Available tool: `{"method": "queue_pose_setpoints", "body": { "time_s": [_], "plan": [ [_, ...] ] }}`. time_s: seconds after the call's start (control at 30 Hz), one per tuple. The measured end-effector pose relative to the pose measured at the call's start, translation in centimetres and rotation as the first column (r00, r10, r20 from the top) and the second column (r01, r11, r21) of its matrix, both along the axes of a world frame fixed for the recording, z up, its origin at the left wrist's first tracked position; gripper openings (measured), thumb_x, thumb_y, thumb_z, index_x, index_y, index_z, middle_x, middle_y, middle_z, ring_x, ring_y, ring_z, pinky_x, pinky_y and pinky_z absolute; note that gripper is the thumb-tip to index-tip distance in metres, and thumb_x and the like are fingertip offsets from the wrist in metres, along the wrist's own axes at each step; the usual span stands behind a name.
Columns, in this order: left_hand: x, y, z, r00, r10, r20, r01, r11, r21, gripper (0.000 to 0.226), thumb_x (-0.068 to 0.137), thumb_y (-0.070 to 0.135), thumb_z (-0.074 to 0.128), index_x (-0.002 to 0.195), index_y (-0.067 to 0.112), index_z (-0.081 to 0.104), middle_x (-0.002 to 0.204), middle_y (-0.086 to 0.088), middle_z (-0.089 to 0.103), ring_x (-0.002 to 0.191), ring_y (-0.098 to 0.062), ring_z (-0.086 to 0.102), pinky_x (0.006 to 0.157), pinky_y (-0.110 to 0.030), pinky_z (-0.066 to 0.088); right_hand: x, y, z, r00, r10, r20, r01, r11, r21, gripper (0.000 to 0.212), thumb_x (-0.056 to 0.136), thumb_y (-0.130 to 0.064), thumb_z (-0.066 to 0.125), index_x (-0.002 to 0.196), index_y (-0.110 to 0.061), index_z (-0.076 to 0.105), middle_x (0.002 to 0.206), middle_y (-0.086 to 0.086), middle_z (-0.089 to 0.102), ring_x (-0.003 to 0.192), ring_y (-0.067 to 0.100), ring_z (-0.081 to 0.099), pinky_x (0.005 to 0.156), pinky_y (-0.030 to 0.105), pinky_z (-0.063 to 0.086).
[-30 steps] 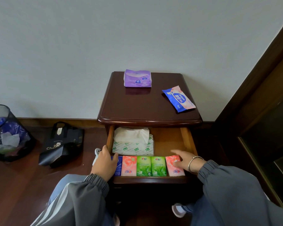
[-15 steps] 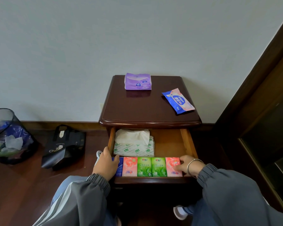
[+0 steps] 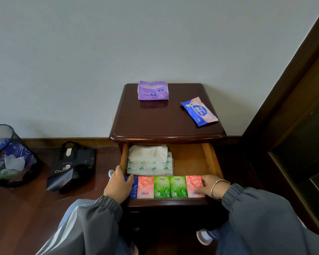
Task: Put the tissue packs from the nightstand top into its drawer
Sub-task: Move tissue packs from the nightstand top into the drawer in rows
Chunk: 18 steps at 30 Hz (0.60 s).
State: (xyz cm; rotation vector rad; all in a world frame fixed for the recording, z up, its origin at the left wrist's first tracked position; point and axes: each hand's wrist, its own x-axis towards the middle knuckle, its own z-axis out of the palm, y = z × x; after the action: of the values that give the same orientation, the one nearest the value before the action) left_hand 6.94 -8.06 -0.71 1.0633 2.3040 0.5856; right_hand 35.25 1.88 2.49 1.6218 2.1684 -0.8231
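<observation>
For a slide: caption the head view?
Left hand and right hand touch the pack row in the open drawer; purple pack and blue pack lie on the nightstand.

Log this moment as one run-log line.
drawer open | five small packs in front row | left hand over blue pack | right hand touching end pink pack | purple pack, wipes pack on nightstand top
</observation>
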Motion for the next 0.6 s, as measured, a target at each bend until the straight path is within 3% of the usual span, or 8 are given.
{"method": "queue_pose_setpoints", "body": {
  "time_s": [0.07,0.13,0.23,0.33,0.43,0.5,0.6],
  "plan": [
    [-0.5,0.2,0.1,0.999,-0.013,0.053,0.013,1.000,0.005,0.028,0.094,0.029,0.054,0.114,0.015,0.041,0.119,-0.011,0.051,0.072,-0.013,0.058,0.069,-0.028,0.048,0.0,0.2,1.1,1.000,-0.018,0.006,0.017,0.997,0.077,0.052,0.087,-0.046,0.057,0.124,-0.010,0.051,0.120,0.006,0.061,0.107,0.021,0.059,0.090,0.030,0.050],
    [-1.1,0.3,0.7,0.998,-0.040,0.056,0.042,0.999,-0.025,0.032,0.093,0.031,0.054,0.119,0.016,0.042,0.121,-0.008,0.050,0.075,-0.009,0.060,0.063,-0.020,0.048,0.2,1.2,2.5,0.993,-0.057,-0.104,0.075,0.980,0.183,0.054,0.087,-0.045,0.058,0.131,-0.015,0.049,0.117,0.003,0.063,0.106,0.017,0.060,0.088,0.028,0.048],
    [-2.2,1.1,2.6,0.996,-0.061,-0.069,0.063,0.998,0.027,0.063,0.093,0.036,0.054,0.145,0.010,0.030,0.140,-0.013,0.045,0.118,-0.023,0.055,0.096,-0.031,0.045,0.8,4.3,4.7,0.916,-0.094,-0.390,0.250,0.895,0.369,0.036,0.084,-0.035,0.065,0.115,-0.016,0.063,0.104,0.004,0.071,0.097,0.018,0.065,0.085,0.029,0.049],
    [-3.1,3.6,5.6,0.983,-0.058,-0.174,0.109,0.949,0.297,0.049,0.094,0.033,0.054,0.138,0.015,0.042,0.134,-0.008,0.052,0.118,-0.019,0.054,0.096,-0.032,0.044,0.9,9.1,6.0,0.848,-0.099,-0.521,0.391,0.781,0.487,0.027,0.086,-0.028,0.064,0.109,-0.013,0.065,0.105,0.009,0.070,0.098,0.025,0.065,0.085,0.032,0.049],
    [-3.7,8.2,8.2,0.968,-0.071,-0.239,0.176,0.873,0.454,0.041,0.095,0.027,0.053,0.134,0.013,0.047,0.130,-0.005,0.054,0.116,-0.018,0.054,0.096,-0.029,0.042,0.0,14.5,6.3,0.838,-0.159,-0.522,0.446,0.750,0.488,0.038,0.088,-0.033,0.062,0.117,-0.009,0.059,0.118,0.013,0.064,0.105,0.031,0.059,0.081,0.033,0.044],
    [-4.2,12.1,9.3,0.971,-0.064,-0.231,0.176,0.847,0.502,0.037,0.095,0.023,0.053,0.130,0.010,0.050,0.127,-0.007,0.055,0.115,-0.018,0.053,0.095,-0.025,0.038,-1.1,17.5,6.1,0.825,-0.240,-0.511,0.481,0.774,0.413,0.052,0.085,-0.035,0.064,0.128,-0.009,0.050,0.129,0.015,0.056,0.114,0.033,0.054,0.089,0.036,0.043],
    [-4.9,17.9,10.0,0.988,-0.007,-0.156,0.090,0.838,0.538,0.033,0.094,0.019,0.053,0.124,0.005,0.053,0.123,-0.011,0.056,0.112,-0.024,0.055,0.097,-0.030,0.039,-2.9,20.8,5.1,0.833,-0.320,-0.452,0.492,0.802,0.339,0.073,0.082,-0.041,0.067,0.139,-0.008,0.035,0.140,0.017,0.044,0.126,0.035,0.044,0.103,0.043,0.037]
  ]
}}
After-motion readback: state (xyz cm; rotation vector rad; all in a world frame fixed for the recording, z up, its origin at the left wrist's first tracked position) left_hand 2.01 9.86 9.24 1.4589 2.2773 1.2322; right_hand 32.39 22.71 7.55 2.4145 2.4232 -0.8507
